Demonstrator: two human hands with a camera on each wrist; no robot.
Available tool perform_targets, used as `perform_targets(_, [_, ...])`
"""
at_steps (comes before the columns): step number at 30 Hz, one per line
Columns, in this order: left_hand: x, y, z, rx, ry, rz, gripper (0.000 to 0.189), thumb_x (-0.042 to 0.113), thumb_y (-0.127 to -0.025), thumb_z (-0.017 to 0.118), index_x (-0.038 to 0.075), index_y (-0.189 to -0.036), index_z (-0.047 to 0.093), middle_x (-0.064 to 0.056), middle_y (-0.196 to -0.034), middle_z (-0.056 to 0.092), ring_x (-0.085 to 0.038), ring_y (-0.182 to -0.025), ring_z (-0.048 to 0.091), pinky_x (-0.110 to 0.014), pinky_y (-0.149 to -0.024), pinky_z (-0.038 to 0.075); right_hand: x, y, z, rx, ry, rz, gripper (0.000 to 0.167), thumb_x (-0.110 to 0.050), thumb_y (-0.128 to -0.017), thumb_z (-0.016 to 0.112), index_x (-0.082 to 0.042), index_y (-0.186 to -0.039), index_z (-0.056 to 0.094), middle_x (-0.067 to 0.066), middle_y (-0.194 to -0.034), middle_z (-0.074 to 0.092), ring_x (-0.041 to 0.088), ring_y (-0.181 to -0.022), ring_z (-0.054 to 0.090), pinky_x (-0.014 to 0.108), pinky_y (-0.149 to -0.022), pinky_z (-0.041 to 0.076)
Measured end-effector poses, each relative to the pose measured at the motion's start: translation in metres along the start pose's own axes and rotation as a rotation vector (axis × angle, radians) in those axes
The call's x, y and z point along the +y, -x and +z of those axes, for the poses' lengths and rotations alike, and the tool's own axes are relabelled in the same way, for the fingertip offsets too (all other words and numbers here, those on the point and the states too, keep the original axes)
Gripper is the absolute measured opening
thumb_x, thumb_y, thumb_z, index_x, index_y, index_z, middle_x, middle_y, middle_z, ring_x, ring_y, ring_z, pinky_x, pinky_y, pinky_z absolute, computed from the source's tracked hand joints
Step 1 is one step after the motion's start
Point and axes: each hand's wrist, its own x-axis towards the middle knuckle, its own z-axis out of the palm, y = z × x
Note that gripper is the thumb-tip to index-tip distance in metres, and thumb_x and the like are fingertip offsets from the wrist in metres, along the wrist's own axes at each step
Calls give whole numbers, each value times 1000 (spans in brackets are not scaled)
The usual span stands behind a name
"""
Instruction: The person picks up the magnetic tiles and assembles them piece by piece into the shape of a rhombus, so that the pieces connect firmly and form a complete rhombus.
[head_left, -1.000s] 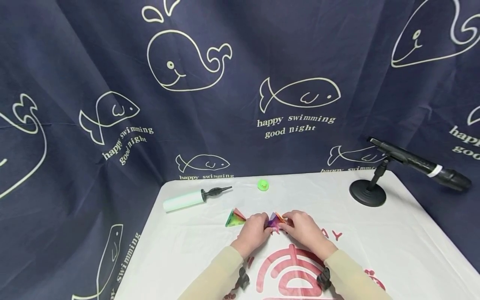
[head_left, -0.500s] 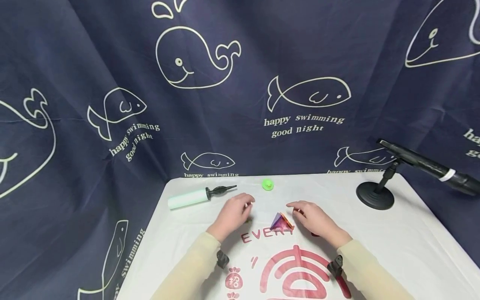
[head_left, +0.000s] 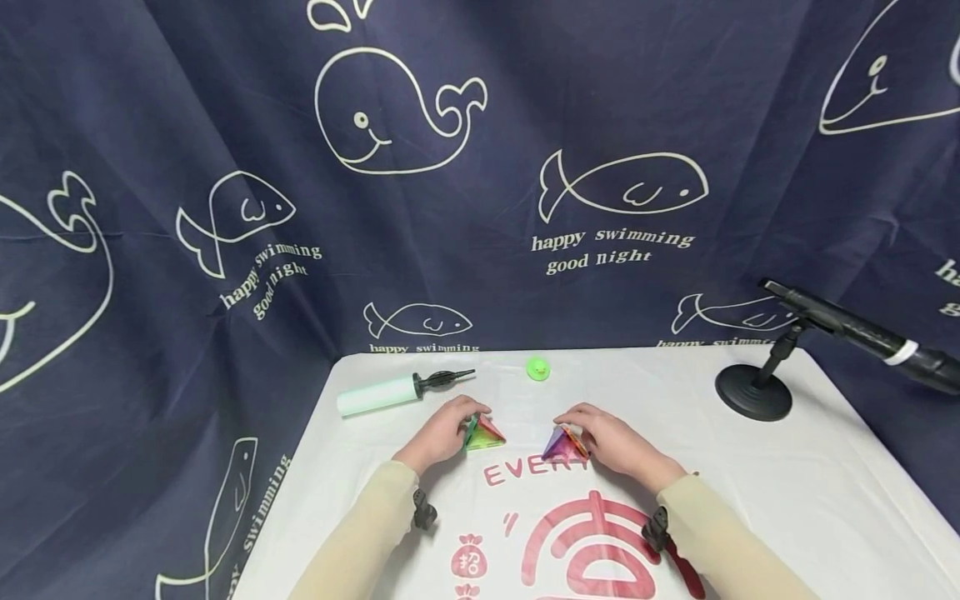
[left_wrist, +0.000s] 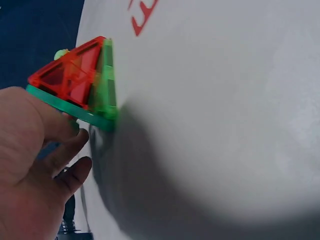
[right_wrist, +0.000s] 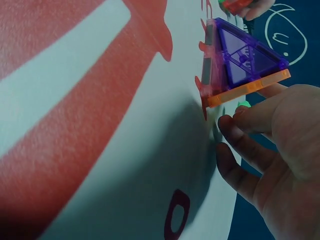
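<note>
Two small see-through pyramids of magnetic tiles stand apart on the white tabletop. The left one (head_left: 486, 435) shows red, light green and teal sides. My left hand (head_left: 440, 433) is at its outer side; in the left wrist view, loosely bent fingers (left_wrist: 75, 175) lie against or beside the teal tile (left_wrist: 70, 108). The purple, pink and orange pyramid (head_left: 562, 447) is to the right. My right hand (head_left: 618, 442) reaches its orange side (right_wrist: 250, 88), with relaxed fingers (right_wrist: 230, 160) close to it; contact is partly hidden.
A pale green hand pump (head_left: 382, 395) lies at the back left. Near the back edge sits a small green toy (head_left: 537, 368). At the right, a black microphone (head_left: 847, 321) leans on its round-based stand (head_left: 753, 392). A dark blue curtain (head_left: 495, 242) hangs behind the table.
Both hands let go of the purple pyramid and spread apart. The left hand then came to the red and green pyramid, while the right hand returned to the purple one's side.
</note>
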Motion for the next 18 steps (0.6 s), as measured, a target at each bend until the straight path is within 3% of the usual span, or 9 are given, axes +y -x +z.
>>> perform_targets(9, [-3, 0, 2, -27, -21, 3, 51, -15, -89, 59, 12, -131, 69, -7, -136, 64, -28, -132, 56, -44, -115, 39, -3, -1, 3, 30, 59, -2, 42, 10, -88, 73, -10, -124, 73, 8, -118, 64, 28, -109, 67, 49, -94, 55])
perform_targets(18, [0, 3, 4, -35, -8, -47, 46, -5, -89, 64, 11, -132, 69, -5, -135, 65, -26, -131, 57, -44, -113, 41, -3, 5, -4, 36, 47, 94, 27, 0, -90, 75, -8, -116, 73, 5, -113, 68, 28, -107, 68, 51, -94, 54])
